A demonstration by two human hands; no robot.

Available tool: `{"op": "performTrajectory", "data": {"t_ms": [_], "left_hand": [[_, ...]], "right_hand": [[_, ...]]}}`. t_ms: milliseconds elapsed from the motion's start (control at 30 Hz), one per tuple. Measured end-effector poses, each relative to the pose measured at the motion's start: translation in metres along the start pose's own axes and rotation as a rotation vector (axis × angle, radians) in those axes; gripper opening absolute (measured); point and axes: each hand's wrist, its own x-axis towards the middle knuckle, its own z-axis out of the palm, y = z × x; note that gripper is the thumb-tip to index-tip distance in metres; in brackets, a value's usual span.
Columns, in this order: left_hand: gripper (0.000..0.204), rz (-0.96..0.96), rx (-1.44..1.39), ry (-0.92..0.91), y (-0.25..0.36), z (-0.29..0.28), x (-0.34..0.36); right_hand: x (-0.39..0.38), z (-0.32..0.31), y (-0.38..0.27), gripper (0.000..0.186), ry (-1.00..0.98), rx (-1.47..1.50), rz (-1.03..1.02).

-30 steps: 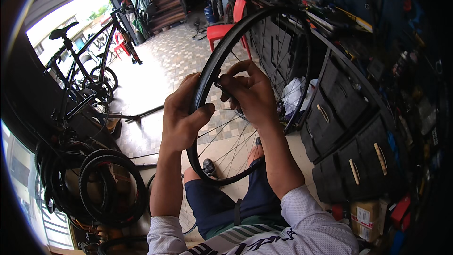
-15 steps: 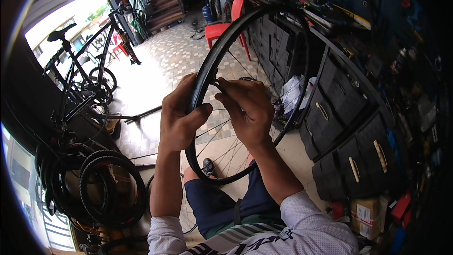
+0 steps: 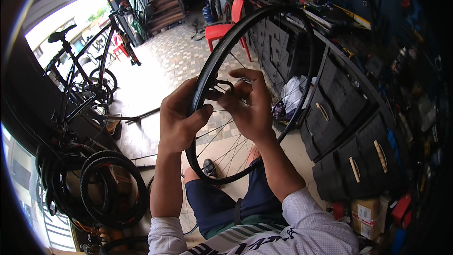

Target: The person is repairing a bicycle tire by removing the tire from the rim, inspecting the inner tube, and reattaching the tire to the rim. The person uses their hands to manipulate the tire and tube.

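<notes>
A black spoked bicycle wheel (image 3: pixel 212 64) with no tyre on it stands tilted up in front of me, its lower rim by my thighs. My left hand (image 3: pixel 179 119) is wrapped round the near left side of the rim, thumb on the inner side. Inside the rim, my right hand (image 3: pixel 251 111) has thumb and curled fingers at a small dark loop-shaped piece (image 3: pixel 228 84) beside the rim, while its index finger is raised. The loop's exact kind and its contact with a spoke are too small to make out.
Bicycle tyres (image 3: pixel 113 186) are piled at the left, below a parked bicycle (image 3: pixel 94 66). A red chair (image 3: pixel 219 32) stands beyond the wheel. Along the right run dark drawers (image 3: pixel 337 87) under a cluttered workbench, with a cardboard box (image 3: pixel 365 217) near the lower right.
My right hand's index finger has lifted and spread away from the thumb, uncovering the dark loop. My left hand keeps its hold, and the wheel has barely shifted.
</notes>
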Motion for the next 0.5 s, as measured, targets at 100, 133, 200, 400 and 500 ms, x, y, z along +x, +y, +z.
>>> {"op": "performTrajectory", "data": {"t_ms": [100, 133, 200, 400, 500], "left_hand": [[0.057, -0.004, 0.001, 0.013, 0.002, 0.001, 0.001], [0.057, -0.003, 0.038, 0.011, 0.002, -0.001, 0.001], [0.056, -0.011, 0.080, 0.017, 0.004, -0.001, 0.000], [0.055, -0.065, 0.037, 0.008, 0.009, 0.006, -0.006], [0.057, 0.016, 0.053, 0.025, 0.003, 0.005, -0.001]], "right_hand": [[-0.005, -0.001, 0.005, 0.031, 0.016, -0.195, -0.176], [-0.005, -0.004, 0.007, 0.030, 0.018, -0.259, -0.181], [-0.002, -0.004, 0.007, 0.028, 0.088, -0.303, -0.085], [-0.002, -0.015, -0.009, 0.037, -0.029, -0.159, -0.073], [-0.005, -0.017, -0.005, 0.043, -0.073, -0.172, -0.115]]}}
